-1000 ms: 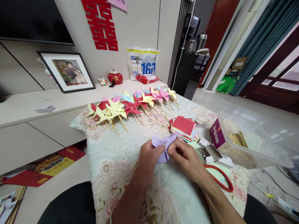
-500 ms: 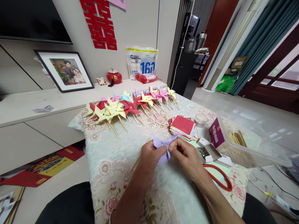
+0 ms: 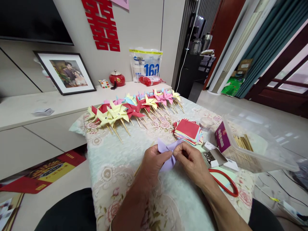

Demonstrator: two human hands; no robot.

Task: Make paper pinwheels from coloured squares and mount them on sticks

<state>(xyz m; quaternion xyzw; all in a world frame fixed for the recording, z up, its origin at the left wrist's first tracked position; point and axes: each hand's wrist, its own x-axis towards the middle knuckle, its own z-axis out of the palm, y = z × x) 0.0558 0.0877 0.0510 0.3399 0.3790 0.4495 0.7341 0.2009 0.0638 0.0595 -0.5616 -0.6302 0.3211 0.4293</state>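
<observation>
Above the table, both hands hold a purple paper pinwheel (image 3: 167, 164) with its blades folded in. My left hand (image 3: 154, 162) grips its left side, the thumb pressed near the centre. My right hand (image 3: 190, 159) pinches at the middle; whether a pin is between those fingertips is hidden. Beneath my left hand a thin wooden stick (image 3: 138, 170) lies on the cloth, partly covered. Just beyond my hands sits a stack of coloured paper squares (image 3: 187, 128), red on top. Right of my right hand is a small open box of metal pins (image 3: 209, 157).
Finished pinwheels on sticks (image 3: 134, 110) line the far side of the flowered tablecloth (image 3: 113, 160). At the right stand a clear plastic bin (image 3: 260, 157) with wooden sticks (image 3: 243, 142) and a round clear container (image 3: 206, 123). Red-handled scissors (image 3: 226, 183), blades hidden, lie near my right wrist.
Almost nothing differs. Both hands stay on the purple pinwheel in the same place, with only a slight shift of the fingers and of the camera view.
</observation>
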